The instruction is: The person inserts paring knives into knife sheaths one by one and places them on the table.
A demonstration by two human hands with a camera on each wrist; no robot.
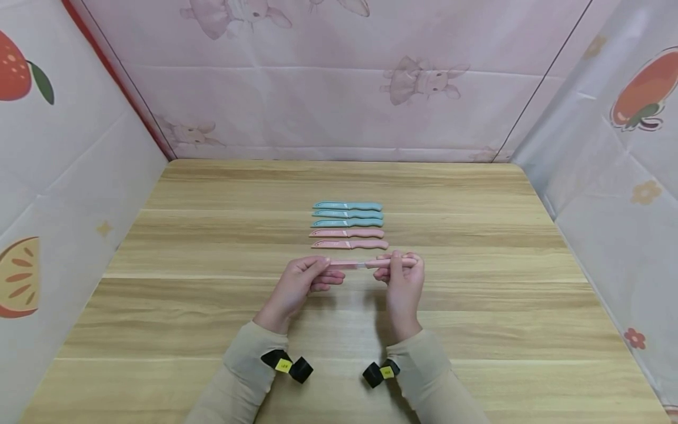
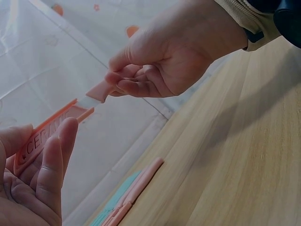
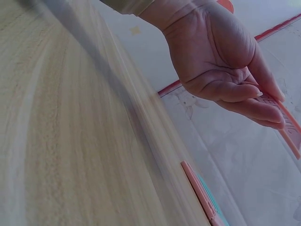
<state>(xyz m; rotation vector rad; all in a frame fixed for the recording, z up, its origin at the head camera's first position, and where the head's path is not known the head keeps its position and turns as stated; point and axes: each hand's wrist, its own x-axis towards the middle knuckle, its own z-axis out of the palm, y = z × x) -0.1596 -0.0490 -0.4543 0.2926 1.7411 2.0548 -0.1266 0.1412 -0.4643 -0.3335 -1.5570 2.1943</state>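
Note:
Between the two hands, over the near-middle of the table, is a pink paring knife (image 1: 377, 263) partly out of its pink sheath (image 1: 345, 265). My left hand (image 1: 296, 284) pinches the sheath between thumb and fingers; raised letters show on the sheath (image 2: 44, 139) in the left wrist view. With thumb and curled fingers, my right hand (image 1: 405, 294) grips the handle (image 2: 98, 91). A short stretch of pale blade (image 2: 86, 101) is bare between handle and sheath mouth. In the right wrist view the left hand (image 3: 218, 56) shows with the sheath, while the knife handle is out of frame.
Beyond the hands, three teal sheathed knives (image 1: 346, 214) and two pink sheathed knives (image 1: 349, 244) lie in a parallel row on the wooden table (image 1: 477, 235). Printed cloth walls (image 1: 339, 106) stand at the back and both sides. Each wrist carries a black camera (image 1: 302, 370).

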